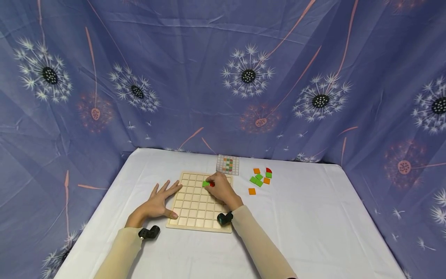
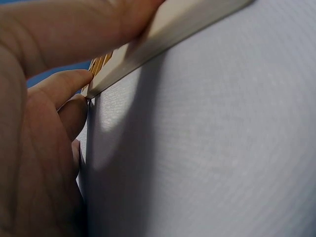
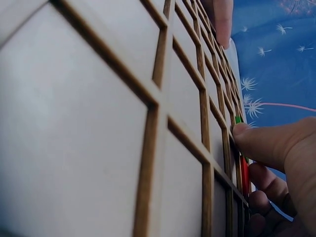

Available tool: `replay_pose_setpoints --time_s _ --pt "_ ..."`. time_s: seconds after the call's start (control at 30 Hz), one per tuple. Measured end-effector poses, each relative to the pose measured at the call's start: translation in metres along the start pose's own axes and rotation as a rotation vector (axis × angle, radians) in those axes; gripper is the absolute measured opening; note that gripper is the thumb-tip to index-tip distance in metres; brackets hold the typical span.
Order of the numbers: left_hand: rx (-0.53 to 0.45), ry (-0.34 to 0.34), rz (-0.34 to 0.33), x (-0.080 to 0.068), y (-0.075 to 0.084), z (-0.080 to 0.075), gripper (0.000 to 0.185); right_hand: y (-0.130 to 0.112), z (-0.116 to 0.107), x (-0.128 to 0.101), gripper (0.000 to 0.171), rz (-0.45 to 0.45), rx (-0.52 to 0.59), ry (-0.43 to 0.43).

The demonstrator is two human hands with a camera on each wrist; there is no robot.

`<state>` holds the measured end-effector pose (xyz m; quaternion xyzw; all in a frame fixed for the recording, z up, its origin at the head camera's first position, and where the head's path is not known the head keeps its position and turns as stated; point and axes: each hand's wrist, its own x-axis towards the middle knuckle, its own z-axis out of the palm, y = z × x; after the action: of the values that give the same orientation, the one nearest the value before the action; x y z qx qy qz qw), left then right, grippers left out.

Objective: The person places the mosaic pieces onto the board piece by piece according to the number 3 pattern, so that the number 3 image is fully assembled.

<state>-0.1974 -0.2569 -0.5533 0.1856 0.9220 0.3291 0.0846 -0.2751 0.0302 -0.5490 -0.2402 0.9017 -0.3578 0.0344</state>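
A wooden grid board (image 1: 193,211) lies on the white table. My left hand (image 1: 161,198) rests flat and spread beside the board's left edge; in the left wrist view the thumb lies on the board's rim (image 2: 168,30) and a fingertip (image 2: 66,85) touches its corner. My right hand (image 1: 213,183) is over the board's far right cells, its curled fingers pinching a green tile (image 1: 205,183) with a red tile (image 1: 211,185) right beside it. In the right wrist view a fingertip (image 3: 256,143) presses the green tile (image 3: 238,120) at a cell's edge, and the red tile (image 3: 245,177) sits just under that finger.
A pattern card (image 1: 228,164) lies behind the board. Several loose orange, green and red tiles (image 1: 259,179) are scattered right of it. A blue dandelion-print cloth (image 1: 244,77) hangs around the table. White tablecloth (image 1: 313,224) stretches to the right and front.
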Motion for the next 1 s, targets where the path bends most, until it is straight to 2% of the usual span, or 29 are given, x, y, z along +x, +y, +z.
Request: replay_pose_setpoints --time_s 0.5,1.0 --pt "-0.011 0.001 -0.004 -0.0008 0.0022 -0.0007 0.118 0.0 0.0007 0.0004 0.032 0.028 -0.005 -0.012" --pt "0.002 0.007 -0.004 0.0002 -0.0008 0.0001 0.12 0.0017 -0.0005 0.0013 0.032 -0.011 0.005 -0.007"
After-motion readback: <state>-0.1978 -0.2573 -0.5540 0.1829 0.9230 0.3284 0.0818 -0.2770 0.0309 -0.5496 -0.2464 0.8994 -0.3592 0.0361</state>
